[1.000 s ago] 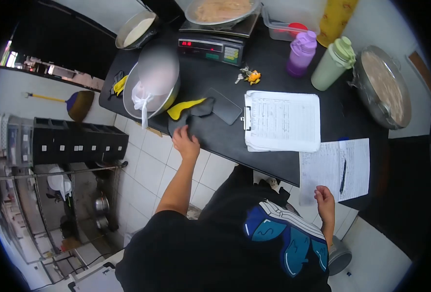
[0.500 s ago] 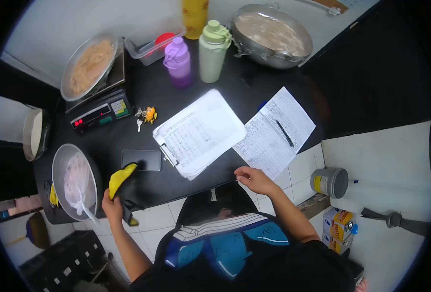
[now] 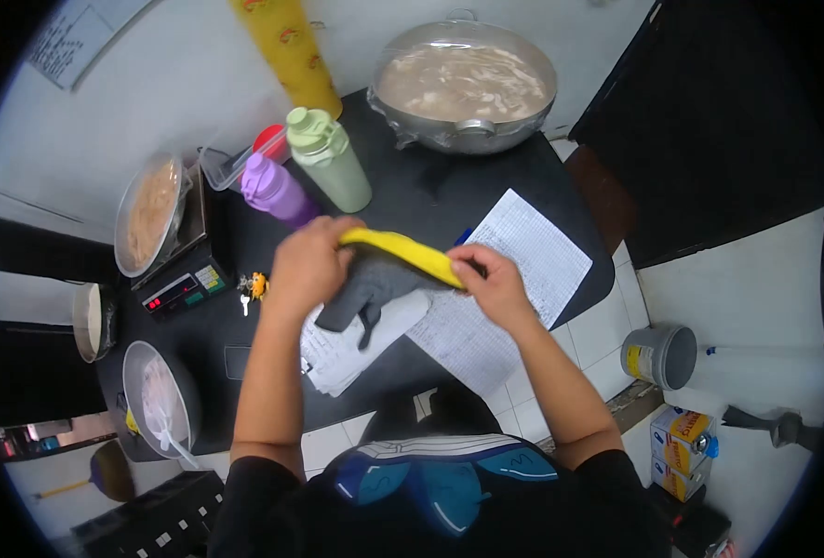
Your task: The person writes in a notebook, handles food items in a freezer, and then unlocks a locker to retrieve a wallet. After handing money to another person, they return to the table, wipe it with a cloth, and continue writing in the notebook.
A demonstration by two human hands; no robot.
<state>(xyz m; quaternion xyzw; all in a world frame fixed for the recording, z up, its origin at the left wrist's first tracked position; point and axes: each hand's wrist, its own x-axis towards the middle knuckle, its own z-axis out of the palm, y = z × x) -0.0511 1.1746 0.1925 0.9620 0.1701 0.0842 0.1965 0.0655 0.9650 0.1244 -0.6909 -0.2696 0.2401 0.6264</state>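
Observation:
A grey cloth piece with a yellow edge is stretched between my two hands above the papers; I cannot make out its exact kind. My left hand pinches the left end of the yellow edge. At the other end, the fingers of my right hand are closed on it. Grey fabric and a narrow dark strip hang below. Beneath lies a clipboard with papers, partly covered by the cloth. A written sheet lies to the right, under and beyond my right hand.
Purple and green bottles stand beyond my left hand. A large covered pan is at the back. To the left are a scale bearing a bowl, keys, a phone and a metal bowl with a bag.
My left hand has brought the yellow and grey cloth from the table's left side to above the papers. My right hand has risen and taken its other end. The view has shifted.

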